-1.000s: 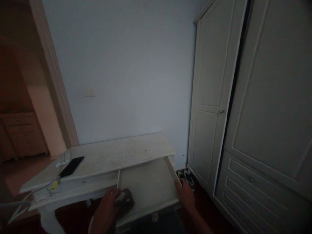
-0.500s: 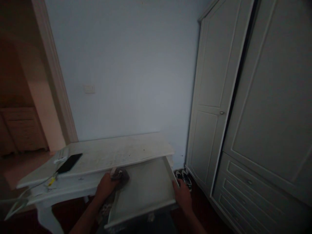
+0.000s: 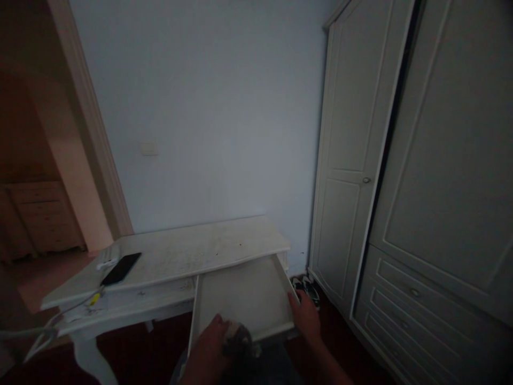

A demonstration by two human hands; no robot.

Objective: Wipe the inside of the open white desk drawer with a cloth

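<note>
A white drawer (image 3: pixel 244 289) is pulled out from the right part of a worn white desk (image 3: pixel 216 239). My left hand (image 3: pixel 212 342) is closed on a crumpled grey and whitish cloth (image 3: pixel 240 340) over the drawer's near left part. It covers some of the front panel there. At the drawer's right front corner, my right hand (image 3: pixel 306 316) grips the side wall, thumb over the top edge and fingers outside. Only the drawer's pale bare bottom shows inside it.
On the desk's left end lie a dark phone (image 3: pixel 122 268) and a white box-like object (image 3: pixel 108 256), with a cable carrying a yellow tag (image 3: pixel 95 299). Shoes (image 3: pixel 308 289) stand on the floor beyond my right hand. A white wardrobe (image 3: pixel 344 224) rises on the right, a doorway at left.
My left hand has moved with the cloth from the drawer's far left edge toward me, to its near front. My right hand stays on the right side wall. The view has shifted slightly.
</note>
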